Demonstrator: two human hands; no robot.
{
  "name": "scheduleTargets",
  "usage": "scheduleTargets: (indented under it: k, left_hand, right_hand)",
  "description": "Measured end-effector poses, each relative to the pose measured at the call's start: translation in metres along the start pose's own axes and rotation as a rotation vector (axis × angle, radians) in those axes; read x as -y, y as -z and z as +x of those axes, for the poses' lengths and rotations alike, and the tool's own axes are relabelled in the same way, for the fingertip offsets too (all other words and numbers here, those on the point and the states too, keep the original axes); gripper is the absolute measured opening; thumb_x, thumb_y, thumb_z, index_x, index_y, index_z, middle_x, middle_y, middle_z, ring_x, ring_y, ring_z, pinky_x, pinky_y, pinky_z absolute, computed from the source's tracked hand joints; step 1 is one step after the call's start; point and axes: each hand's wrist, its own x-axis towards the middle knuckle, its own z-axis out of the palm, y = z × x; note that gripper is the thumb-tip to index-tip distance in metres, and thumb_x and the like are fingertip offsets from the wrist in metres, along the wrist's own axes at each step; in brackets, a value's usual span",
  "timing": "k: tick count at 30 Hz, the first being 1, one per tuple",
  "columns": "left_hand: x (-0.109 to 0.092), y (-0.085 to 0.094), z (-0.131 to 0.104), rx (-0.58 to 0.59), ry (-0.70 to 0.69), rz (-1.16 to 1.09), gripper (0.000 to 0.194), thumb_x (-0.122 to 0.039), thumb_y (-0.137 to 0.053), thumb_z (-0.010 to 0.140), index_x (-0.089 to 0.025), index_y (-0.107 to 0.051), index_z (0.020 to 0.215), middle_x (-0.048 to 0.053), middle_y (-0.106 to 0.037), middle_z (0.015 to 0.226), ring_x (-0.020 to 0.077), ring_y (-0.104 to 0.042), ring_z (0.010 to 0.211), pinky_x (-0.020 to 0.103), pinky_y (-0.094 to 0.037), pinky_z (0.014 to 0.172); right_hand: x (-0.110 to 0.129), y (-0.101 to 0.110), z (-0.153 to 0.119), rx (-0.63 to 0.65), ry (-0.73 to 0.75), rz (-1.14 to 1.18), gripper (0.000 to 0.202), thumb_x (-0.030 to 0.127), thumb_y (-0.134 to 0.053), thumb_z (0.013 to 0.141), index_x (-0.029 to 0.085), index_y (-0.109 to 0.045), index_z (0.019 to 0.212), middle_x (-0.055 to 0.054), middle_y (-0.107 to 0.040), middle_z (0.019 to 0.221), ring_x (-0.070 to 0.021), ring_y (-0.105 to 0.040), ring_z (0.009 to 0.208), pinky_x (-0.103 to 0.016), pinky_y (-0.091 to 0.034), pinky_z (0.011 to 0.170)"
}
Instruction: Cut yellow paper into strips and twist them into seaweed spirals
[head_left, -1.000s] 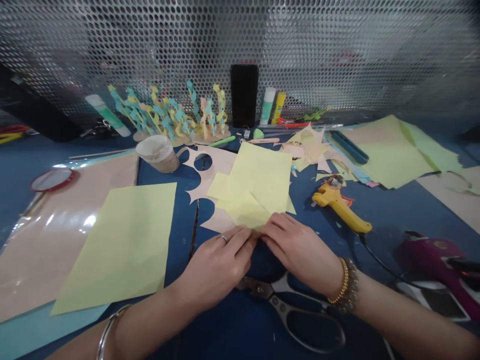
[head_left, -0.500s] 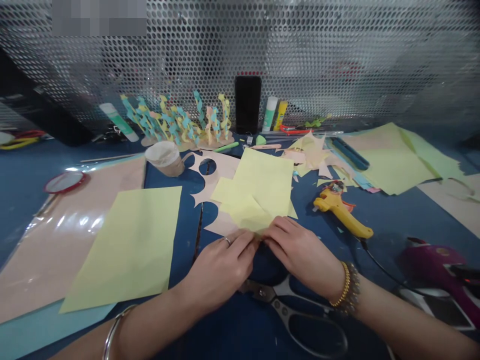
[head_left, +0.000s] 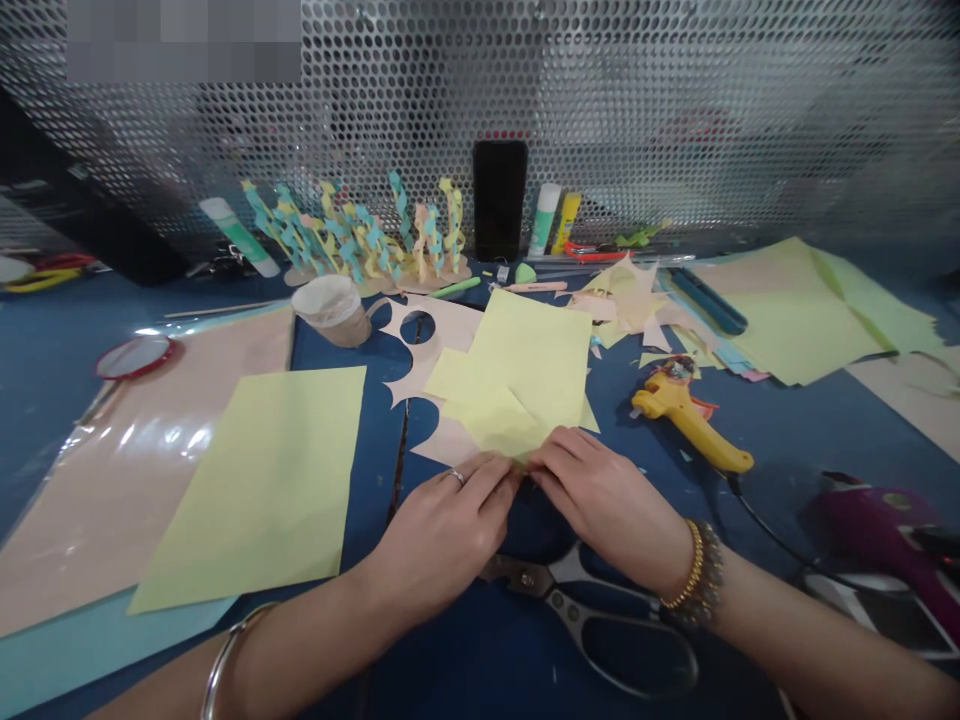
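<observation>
Fingertips of my left hand (head_left: pixel 457 520) and my right hand (head_left: pixel 592 490) meet at the near corner of a small yellow paper piece (head_left: pixel 496 418), both pinching it. The fingers partly hide that edge. Under and behind it lie more yellow sheets (head_left: pixel 536 345), over a pink sheet with round cut-outs (head_left: pixel 439 335). Just below my hands rests a pair of large scissors (head_left: pixel 577 610), its blades pointing left. To the left is a bigger yellow sheet (head_left: pixel 255 490).
A yellow hot glue gun (head_left: pixel 694 420) with its cord lies on the right, near a purple tool (head_left: pixel 885 530). Behind stand a paper cup (head_left: pixel 331 310), twisted paper strips on a base (head_left: pixel 375 240), a black phone (head_left: pixel 500 200) and a glue stick (head_left: pixel 544 220). Paper scraps (head_left: pixel 626 300) lie beyond.
The view has shifted slightly. Both hands keep their pinch on the yellow paper at nearly the same spot, with only a small finger movement.
</observation>
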Motion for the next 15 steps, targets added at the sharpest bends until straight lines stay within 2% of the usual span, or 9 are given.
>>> scheduleTargets:
  k: [15]
  left_hand:
    - [0.0003,-0.0023,0.0001,0.053,0.023,0.009,0.039,-0.012,-0.041,0.088,-0.005,-0.048,0.126,0.014,-0.055,0.124,0.0259,-0.054,0.111,0.033,-0.054,0.078]
  right_hand:
    - [-0.0025,0.0000,-0.0013,-0.029,0.041,0.016,0.011,0.012,-0.049,0.088,0.014,-0.060,0.089,-0.006,-0.054,0.086,-0.0196,-0.052,0.083,-0.038,-0.050,0.077]
